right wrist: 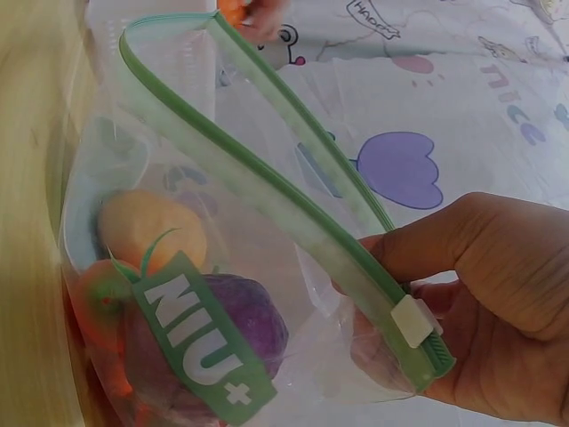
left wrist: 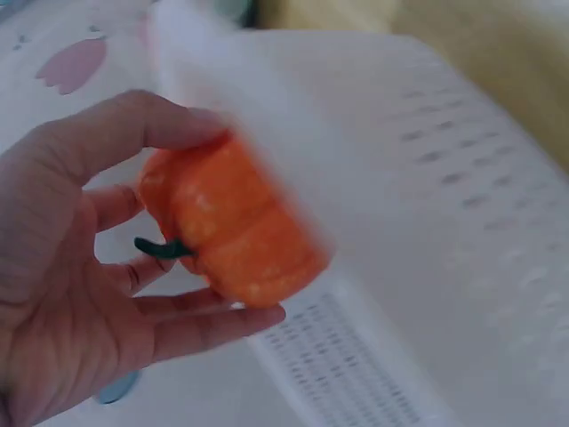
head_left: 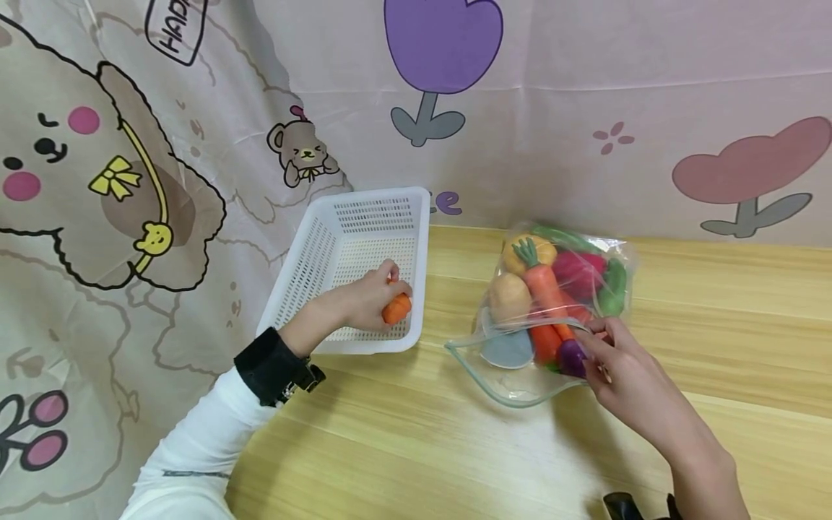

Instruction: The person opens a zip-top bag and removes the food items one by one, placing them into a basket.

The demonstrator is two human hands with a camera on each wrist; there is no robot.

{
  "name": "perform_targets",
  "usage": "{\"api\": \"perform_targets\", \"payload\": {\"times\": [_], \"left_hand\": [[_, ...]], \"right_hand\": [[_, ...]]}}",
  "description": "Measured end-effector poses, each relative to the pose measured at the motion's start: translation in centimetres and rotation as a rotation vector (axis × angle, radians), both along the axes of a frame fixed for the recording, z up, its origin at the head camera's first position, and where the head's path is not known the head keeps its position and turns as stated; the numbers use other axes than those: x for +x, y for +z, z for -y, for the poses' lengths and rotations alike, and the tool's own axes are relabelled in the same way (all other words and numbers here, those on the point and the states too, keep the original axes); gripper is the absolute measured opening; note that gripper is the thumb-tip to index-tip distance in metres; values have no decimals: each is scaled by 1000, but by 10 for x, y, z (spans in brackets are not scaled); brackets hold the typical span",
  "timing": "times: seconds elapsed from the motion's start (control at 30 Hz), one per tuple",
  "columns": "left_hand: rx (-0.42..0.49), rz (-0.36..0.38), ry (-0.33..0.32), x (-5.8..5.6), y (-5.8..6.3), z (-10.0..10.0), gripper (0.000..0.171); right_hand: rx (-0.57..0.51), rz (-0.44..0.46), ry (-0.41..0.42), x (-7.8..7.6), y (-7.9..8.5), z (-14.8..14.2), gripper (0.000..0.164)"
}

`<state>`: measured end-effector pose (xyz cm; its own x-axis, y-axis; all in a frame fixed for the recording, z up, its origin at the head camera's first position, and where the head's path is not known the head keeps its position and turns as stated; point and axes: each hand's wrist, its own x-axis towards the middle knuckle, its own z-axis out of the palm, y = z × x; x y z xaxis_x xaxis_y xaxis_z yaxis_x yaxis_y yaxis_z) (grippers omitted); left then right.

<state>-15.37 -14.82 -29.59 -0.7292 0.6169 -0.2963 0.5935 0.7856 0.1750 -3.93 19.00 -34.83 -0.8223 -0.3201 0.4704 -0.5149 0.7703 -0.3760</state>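
Over the right part of a white perforated basket (head_left: 424, 267), my left hand (head_left: 364, 302) holds a small orange pumpkin (left wrist: 240, 222) with a dark green stem. In the left wrist view, the thumb lies along its top and the fingers come round from below. My right hand (head_left: 627, 372) pinches the green-edged mouth of a clear zip bag (head_left: 513, 390) near its white slider (right wrist: 413, 322). The bag's mouth gapes. Inside lie a carrot (head_left: 544, 287), a tan potato-like piece (head_left: 510, 297), a dark purple piece (head_left: 572, 357) and several other toy vegetables.
Basket and bag stand side by side on a light wooden table (head_left: 390, 433). Behind them hangs a printed cloth (head_left: 559, 144), which also covers the left side. A black object (head_left: 620, 505) shows at the bottom edge, near the right wrist.
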Motion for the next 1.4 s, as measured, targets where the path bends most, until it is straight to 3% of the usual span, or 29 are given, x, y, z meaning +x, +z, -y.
{"api": "perform_targets", "payload": {"times": [0.13,0.4,0.6,0.77,0.83,0.93,1.03,1.13,1.27,1.4], "left_hand": [[-9,65,3,-1,-13,3,55],[-75,62,30,0,-21,-1,61],[-113,-38,9,5,-8,-5,57],[-38,-107,-33,14,13,-23,54],[8,-101,-83,22,21,-35,52],[88,-89,-235,39,26,-58,45],[181,-63,-410,56,23,-85,38],[199,-19,-493,69,13,-114,37],[-1,-77,-529,74,-3,-150,44],[-181,-189,-623,63,-18,-175,49]], "right_hand": [[3,-1,1,0,0,0,45],[1,0,3,0,0,-2,46],[-2,-2,9,1,1,-2,45],[0,-6,12,1,1,-3,44],[0,-8,14,1,1,-3,44],[0,-9,16,1,2,-3,44],[3,-12,12,1,3,-4,43],[4,-2,9,2,3,-4,44],[1,-7,9,3,4,-5,44],[-6,-38,15,3,4,-6,41]]}}
